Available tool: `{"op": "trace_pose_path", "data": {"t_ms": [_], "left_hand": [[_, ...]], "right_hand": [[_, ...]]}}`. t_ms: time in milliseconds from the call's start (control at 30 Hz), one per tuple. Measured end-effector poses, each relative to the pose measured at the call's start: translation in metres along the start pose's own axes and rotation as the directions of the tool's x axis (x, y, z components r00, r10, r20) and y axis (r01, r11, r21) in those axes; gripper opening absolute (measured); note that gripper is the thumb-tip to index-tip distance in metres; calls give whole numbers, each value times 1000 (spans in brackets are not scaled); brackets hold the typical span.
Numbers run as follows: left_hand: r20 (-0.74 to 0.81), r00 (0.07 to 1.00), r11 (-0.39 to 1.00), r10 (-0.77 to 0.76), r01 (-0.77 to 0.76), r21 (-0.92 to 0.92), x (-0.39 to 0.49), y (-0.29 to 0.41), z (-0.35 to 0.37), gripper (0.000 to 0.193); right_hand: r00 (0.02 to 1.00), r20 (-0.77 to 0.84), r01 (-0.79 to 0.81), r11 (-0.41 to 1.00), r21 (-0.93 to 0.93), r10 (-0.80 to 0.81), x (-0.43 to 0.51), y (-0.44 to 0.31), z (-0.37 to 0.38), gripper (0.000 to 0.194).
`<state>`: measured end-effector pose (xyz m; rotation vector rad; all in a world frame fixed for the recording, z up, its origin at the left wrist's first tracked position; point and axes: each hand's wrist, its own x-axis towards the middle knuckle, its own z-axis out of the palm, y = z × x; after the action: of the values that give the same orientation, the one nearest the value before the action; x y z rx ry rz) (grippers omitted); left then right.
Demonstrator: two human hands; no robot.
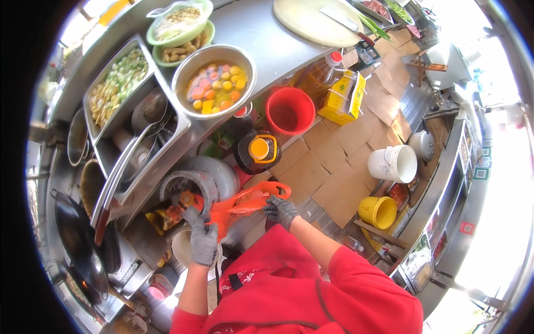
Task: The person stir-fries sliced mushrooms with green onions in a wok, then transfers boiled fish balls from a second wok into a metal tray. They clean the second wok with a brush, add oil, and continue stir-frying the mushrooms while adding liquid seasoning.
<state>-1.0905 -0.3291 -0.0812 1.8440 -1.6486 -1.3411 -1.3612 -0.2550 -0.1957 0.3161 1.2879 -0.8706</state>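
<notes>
An orange-red plastic bag (235,206) is stretched between my hands, above the floor. My right hand (281,212), in a grey glove, grips it below a handle loop. My left hand (202,240), gloved alike, has its fingers at the bag's left edge; the exact grip is partly hidden. Just beyond that hand stands a grey gas cylinder (227,173) with a collar around its valve. A white bucket (181,248) is partly covered by my left hand. Past the bag, a dark jug with a yellow cap (258,148) stands on the floor.
A steel counter (254,31) holds a bowl of cracked eggs (215,81), a tray of chopped vegetables (119,85) and a cutting board with a cleaver (340,18). Long ladle handles (121,175) overhang its edge. Cardboard (333,146) covers the floor, with red (290,110), white (392,164) and yellow (377,212) buckets.
</notes>
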Motion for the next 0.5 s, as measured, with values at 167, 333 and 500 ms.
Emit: {"op": "trace_pose_path", "data": {"t_ms": [167,333,500], "left_hand": [[118,916,869,383,-401,290,147,78,128,35],[204,887,803,415,-463,377,249,120,200,41],[197,945,842,260,-322,433,269,122,220,40]], "right_hand": [[999,-44,-31,996,-82,28,30,-64,-46,35],[981,-127,-155,985,-73,145,35,-74,-102,30],[961,-166,-238,968,-75,223,40,-82,-130,28]]}}
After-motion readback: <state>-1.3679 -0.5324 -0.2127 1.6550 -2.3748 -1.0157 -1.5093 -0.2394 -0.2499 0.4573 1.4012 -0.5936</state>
